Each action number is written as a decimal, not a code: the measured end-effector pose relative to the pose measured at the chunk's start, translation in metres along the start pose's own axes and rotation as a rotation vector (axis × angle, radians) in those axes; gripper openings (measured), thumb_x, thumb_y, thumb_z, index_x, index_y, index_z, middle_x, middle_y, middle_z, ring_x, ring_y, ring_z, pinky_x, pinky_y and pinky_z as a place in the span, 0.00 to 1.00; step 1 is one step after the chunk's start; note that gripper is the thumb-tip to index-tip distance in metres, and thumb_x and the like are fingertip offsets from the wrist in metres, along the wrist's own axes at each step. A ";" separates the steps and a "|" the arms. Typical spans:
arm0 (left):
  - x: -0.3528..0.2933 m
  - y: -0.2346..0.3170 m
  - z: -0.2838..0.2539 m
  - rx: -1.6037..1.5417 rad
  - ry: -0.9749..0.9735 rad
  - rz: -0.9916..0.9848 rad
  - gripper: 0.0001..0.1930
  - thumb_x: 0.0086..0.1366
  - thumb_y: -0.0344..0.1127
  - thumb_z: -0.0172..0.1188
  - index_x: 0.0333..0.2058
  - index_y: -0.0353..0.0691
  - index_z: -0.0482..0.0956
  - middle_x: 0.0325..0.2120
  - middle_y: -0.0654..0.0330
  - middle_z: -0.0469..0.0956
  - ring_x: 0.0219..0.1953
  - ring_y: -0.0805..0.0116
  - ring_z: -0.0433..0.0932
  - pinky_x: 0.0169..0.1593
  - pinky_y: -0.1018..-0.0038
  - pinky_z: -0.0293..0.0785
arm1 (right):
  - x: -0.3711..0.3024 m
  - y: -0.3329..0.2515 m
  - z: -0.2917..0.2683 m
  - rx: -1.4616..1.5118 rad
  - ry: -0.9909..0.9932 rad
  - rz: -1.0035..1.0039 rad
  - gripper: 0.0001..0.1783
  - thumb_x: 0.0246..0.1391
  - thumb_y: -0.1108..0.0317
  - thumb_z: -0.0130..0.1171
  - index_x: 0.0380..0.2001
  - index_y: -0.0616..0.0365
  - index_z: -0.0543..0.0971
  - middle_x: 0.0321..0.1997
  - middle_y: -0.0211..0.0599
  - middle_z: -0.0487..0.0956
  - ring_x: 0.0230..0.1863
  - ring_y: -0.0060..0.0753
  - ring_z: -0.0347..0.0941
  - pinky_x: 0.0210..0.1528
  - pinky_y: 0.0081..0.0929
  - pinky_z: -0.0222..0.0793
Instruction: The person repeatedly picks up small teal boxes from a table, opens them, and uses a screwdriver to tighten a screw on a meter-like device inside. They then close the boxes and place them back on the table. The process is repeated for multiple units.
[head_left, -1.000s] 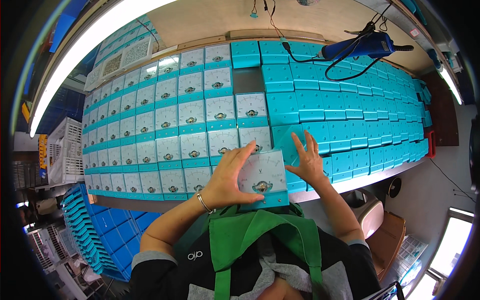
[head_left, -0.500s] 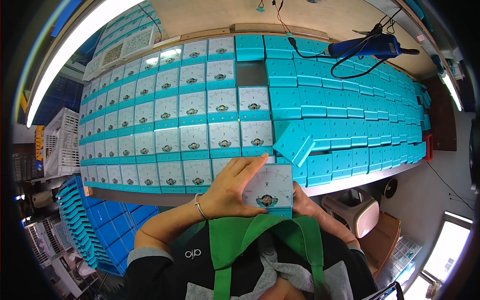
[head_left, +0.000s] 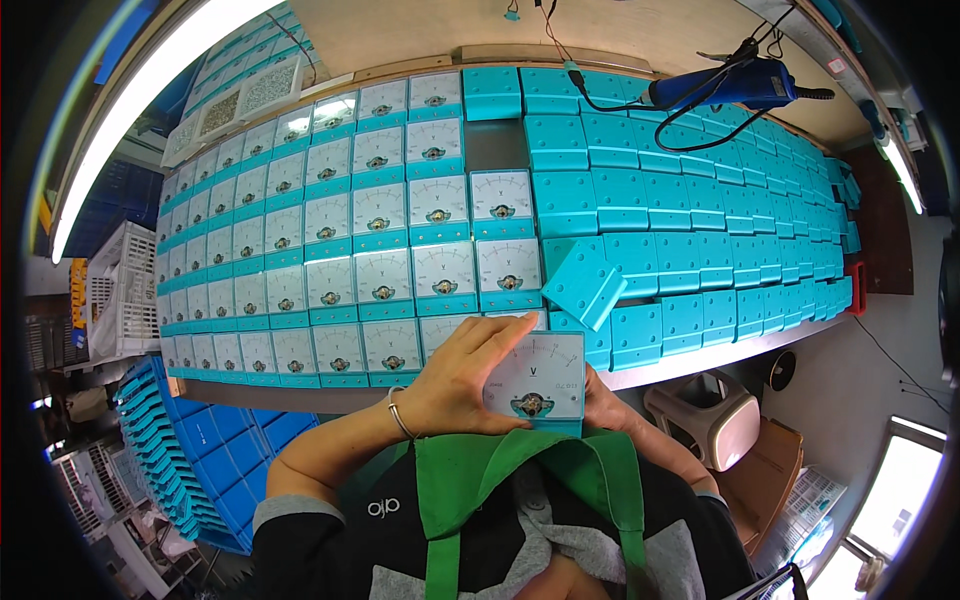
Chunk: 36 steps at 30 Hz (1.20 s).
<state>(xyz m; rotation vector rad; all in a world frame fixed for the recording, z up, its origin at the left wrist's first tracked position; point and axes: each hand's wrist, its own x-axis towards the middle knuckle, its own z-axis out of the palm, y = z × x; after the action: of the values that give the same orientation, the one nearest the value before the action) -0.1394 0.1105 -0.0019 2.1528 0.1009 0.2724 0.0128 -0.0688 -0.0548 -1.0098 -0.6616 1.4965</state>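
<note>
A long light tube [head_left: 115, 120] shines at the upper left. A bright window [head_left: 905, 480] sits beside a grey wall [head_left: 870, 385]. A plastic stool [head_left: 735, 437] stands near brown cardboard [head_left: 755, 485].

Smooth, glossy plastic meter [head_left: 537, 372]

The held meter [head_left: 535, 372] partly hides the right hand [head_left: 602, 402].

A bare slot of table [head_left: 497, 148] near the back left room between close-set meters [head_left: 383, 270] on the left and teal cases [head_left: 648, 258] on the right. Beyond the held meter [head_left: 545, 368], a skewed case [head_left: 584, 284] blocked the way; a hanging blue tool [head_left: 735, 89] obstructed the right rear.
</note>
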 end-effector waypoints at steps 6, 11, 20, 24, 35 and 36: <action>0.001 -0.001 0.000 -0.004 -0.030 -0.014 0.54 0.38 0.46 0.75 0.62 0.33 0.56 0.52 0.48 0.67 0.50 0.51 0.68 0.54 0.63 0.65 | -0.001 0.004 -0.001 0.048 0.007 0.017 0.15 0.47 0.82 0.60 0.39 0.58 0.81 0.45 0.33 0.80 0.47 0.24 0.74 0.49 0.27 0.70; 0.002 -0.002 0.001 -0.019 -0.033 -0.017 0.54 0.38 0.47 0.75 0.63 0.34 0.56 0.52 0.49 0.67 0.50 0.52 0.67 0.54 0.63 0.65 | 0.001 0.006 -0.005 0.009 0.004 0.019 0.15 0.47 0.83 0.59 0.39 0.58 0.81 0.45 0.33 0.80 0.46 0.25 0.74 0.48 0.27 0.70; 0.002 -0.004 0.000 -0.017 -0.029 -0.016 0.54 0.39 0.47 0.75 0.63 0.34 0.56 0.52 0.49 0.67 0.51 0.52 0.67 0.55 0.62 0.64 | 0.002 0.004 -0.002 0.082 0.031 0.065 0.15 0.47 0.83 0.59 0.40 0.60 0.81 0.44 0.34 0.81 0.46 0.24 0.75 0.48 0.27 0.71; 0.001 -0.009 0.002 -0.018 -0.033 -0.038 0.54 0.38 0.48 0.75 0.63 0.34 0.56 0.52 0.48 0.67 0.52 0.50 0.66 0.56 0.63 0.64 | 0.004 0.006 -0.004 0.016 0.022 0.096 0.14 0.47 0.81 0.60 0.40 0.60 0.81 0.44 0.34 0.81 0.44 0.23 0.75 0.47 0.25 0.71; -0.049 -0.080 0.061 -1.322 0.054 -0.620 0.49 0.50 0.37 0.69 0.65 0.44 0.46 0.58 0.57 0.61 0.59 0.59 0.65 0.57 0.58 0.69 | 0.019 -0.008 -0.091 -1.476 0.503 -0.123 0.41 0.32 0.61 0.75 0.55 0.48 0.72 0.62 0.48 0.63 0.61 0.54 0.60 0.45 0.40 0.75; -0.045 -0.079 0.055 -1.347 -0.039 -0.578 0.51 0.47 0.40 0.72 0.65 0.44 0.47 0.60 0.57 0.59 0.60 0.56 0.65 0.57 0.57 0.69 | 0.022 -0.001 -0.095 -1.516 0.516 -0.067 0.43 0.31 0.61 0.75 0.56 0.46 0.70 0.63 0.49 0.61 0.62 0.56 0.58 0.46 0.41 0.74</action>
<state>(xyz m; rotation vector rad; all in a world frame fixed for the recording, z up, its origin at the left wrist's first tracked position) -0.1683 0.1029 -0.1044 0.7335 0.3819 -0.0631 0.0967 -0.0596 -0.1033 -2.3262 -1.4351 0.3809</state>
